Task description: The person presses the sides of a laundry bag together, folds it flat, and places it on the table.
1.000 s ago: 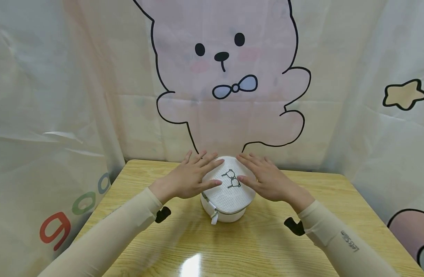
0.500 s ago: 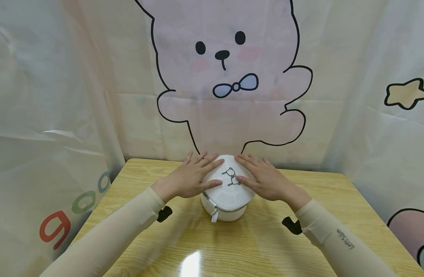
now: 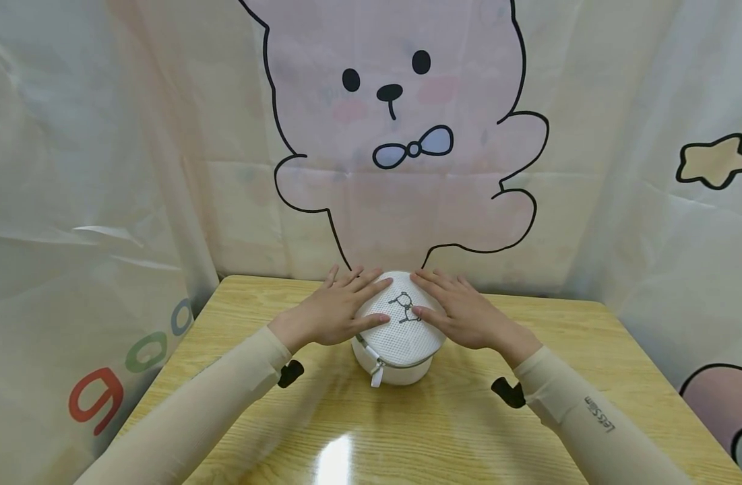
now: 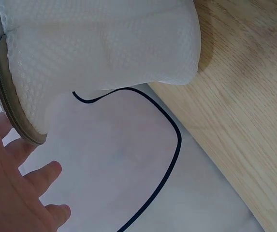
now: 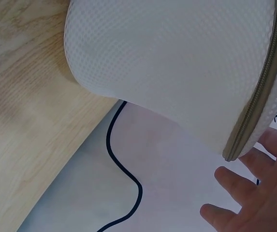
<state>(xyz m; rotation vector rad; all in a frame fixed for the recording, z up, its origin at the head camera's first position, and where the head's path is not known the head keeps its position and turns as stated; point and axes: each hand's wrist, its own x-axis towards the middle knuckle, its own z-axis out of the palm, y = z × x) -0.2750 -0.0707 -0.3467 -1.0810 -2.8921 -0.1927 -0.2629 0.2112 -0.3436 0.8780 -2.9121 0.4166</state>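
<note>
A white mesh bag (image 3: 401, 343) stands on the tabletop (image 3: 468, 424) between left hand (image 3: 333, 310), ten o'clock, and right hand (image 3: 470, 313), two o'clock, neither nearer; fingers (image 3: 373, 289) rest outstretched atop it, clasping nothing.

The bag (image 3: 401, 345) is white dimpled mesh with a dark line drawing (image 3: 404, 308) on top and an olive-brown zip (image 4: 5, 87). The counter (image 3: 437, 431) has yellow-tan wood grain, and the sleeves (image 3: 195, 407) are cream, the right one dark-lettered. On the cream backdrop (image 3: 237, 236), a pale pink bear (image 3: 395, 195) has black outlines and a light-blue bow (image 3: 414, 149).
</note>
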